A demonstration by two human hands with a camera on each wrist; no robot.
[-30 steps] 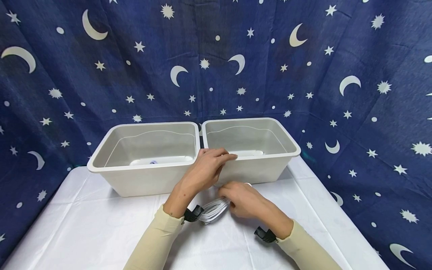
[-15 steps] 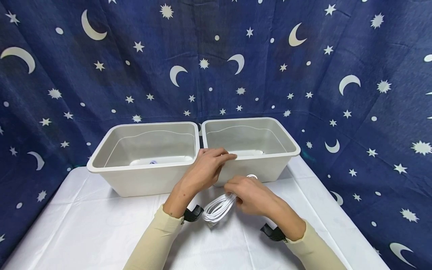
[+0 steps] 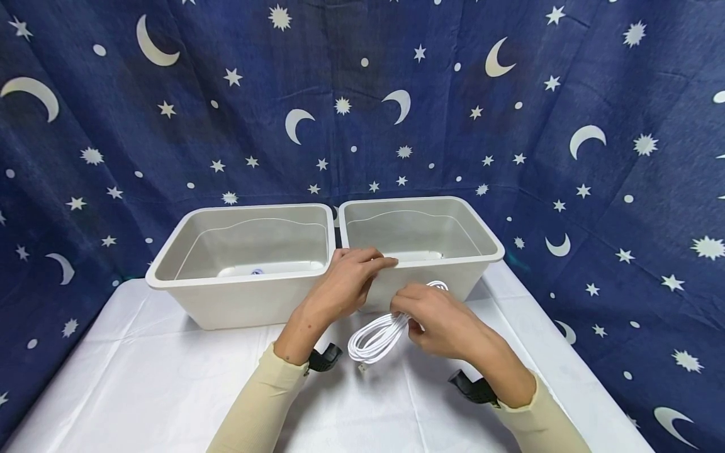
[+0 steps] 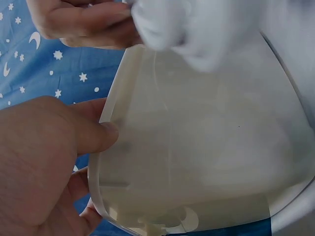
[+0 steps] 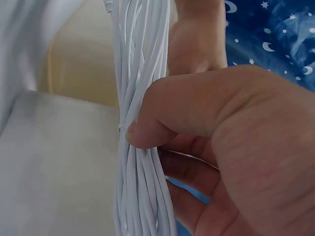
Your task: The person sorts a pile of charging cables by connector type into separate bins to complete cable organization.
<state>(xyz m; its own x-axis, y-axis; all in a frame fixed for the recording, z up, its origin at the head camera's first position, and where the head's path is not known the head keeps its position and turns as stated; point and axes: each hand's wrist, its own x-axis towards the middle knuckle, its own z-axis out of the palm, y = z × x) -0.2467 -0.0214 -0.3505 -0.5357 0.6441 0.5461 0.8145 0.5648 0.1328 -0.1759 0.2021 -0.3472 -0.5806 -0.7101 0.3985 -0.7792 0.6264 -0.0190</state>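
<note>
My right hand (image 3: 438, 318) pinches a coiled white USB cable (image 3: 374, 340) between thumb and fingers. The right wrist view shows the thumb lying across the middle of the cable bundle (image 5: 140, 182). A metal plug (image 3: 362, 367) hangs at the coil's lower end, over the white cloth. My left hand (image 3: 342, 283) grips the near rim of the right grey bin (image 3: 447, 274), close to its left corner. In the left wrist view its thumb (image 4: 101, 136) presses the outer wall while the other fingers reach behind the rim.
The left grey bin (image 3: 226, 302) stands beside the right one, with a small bluish item (image 3: 257, 272) on its floor. A white cloth (image 3: 170, 384) covers the table. A dark blue curtain (image 3: 362, 126) with moons and stars hangs behind and at both sides.
My right hand has lifted the cable coil and moved right and slightly toward the right bin. More of the coil and its plug show now. The left hand has stayed at the rim.
</note>
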